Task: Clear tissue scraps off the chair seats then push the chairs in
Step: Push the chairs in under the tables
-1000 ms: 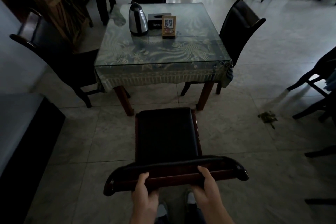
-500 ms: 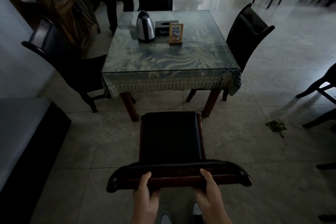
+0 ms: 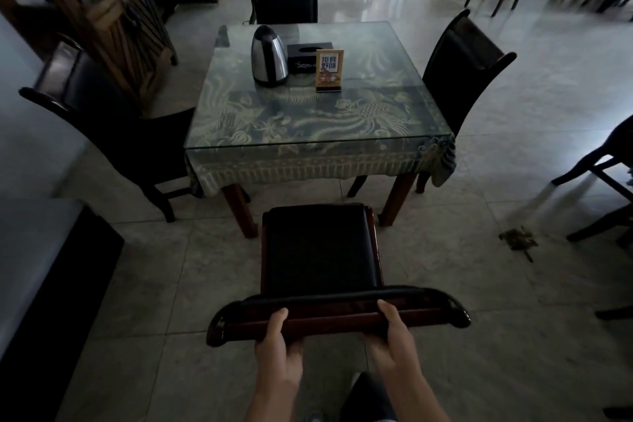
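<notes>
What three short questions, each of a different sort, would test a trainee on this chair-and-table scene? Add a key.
1. True or false: the near chair is already tucked under the table.
2. What does each hand grip? A) kettle B) the chair's top rail C) tablecloth
3. Fill in: between kettle and sign sits a dark tissue ____.

Key: 1 false, its seat lies short of the table edge. 2 B, left hand and right hand both hold it. 3 box.

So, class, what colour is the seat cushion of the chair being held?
Black, framed in dark reddish-brown wood; the chair seat shows clearly in the head view.
</notes>
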`<state>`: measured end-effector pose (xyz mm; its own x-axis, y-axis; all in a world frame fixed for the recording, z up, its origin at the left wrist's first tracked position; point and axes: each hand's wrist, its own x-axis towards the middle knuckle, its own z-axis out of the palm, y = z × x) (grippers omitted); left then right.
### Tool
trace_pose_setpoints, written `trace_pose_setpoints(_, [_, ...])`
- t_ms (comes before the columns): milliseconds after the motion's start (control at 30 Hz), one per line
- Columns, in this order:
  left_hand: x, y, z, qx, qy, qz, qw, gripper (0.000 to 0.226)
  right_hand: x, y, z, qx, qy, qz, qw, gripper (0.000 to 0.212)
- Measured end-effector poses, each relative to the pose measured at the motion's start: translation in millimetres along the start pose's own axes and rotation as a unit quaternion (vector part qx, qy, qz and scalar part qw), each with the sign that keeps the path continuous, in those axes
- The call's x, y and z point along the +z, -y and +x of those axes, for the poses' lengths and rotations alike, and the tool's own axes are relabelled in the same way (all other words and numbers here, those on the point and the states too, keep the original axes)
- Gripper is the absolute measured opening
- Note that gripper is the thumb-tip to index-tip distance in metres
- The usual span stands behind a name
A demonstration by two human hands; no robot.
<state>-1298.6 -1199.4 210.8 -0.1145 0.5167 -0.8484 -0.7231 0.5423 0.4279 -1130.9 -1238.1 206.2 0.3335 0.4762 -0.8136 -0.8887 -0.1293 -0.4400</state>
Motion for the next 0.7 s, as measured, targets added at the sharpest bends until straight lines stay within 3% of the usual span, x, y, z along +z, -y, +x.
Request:
trace_pose_setpoints(100, [11, -8, 10, 0.019, 0.001, 0.001, 1.0, 0.045, 14, 4, 11, -0.006, 0.002, -0.013, 1.0, 0.047])
trace_pose_setpoints(200, [21, -14, 17, 0.069, 0.051, 0.046, 0.995, 0.048, 32, 10, 20, 0.003, 0.016, -0.023, 1.0, 0.045])
trace_pose_setpoints(300, [37, -19, 38, 0.034, 0.02, 0.035, 0.999, 0.047, 49, 18, 32, 0.003, 0.037, -0.01, 0.999, 0.038])
trace_pose_setpoints(467, [69, -34, 60, 0.078, 0.055, 0.045, 0.994, 0.05, 78, 29, 54, -0.006, 0.038, -0.009, 0.999, 0.042])
trace_pose_setpoints(600, [99, -46, 70, 0.027, 0.002, 0.017, 1.0, 0.047, 100, 41, 73, -0.013, 0.034, -0.008, 0.999, 0.043])
trace_pose_setpoints(700, [119, -54, 79, 0.048, 0.027, 0.038, 0.998, 0.044, 116, 49, 87, -0.01, 0.035, -0.002, 0.999, 0.045])
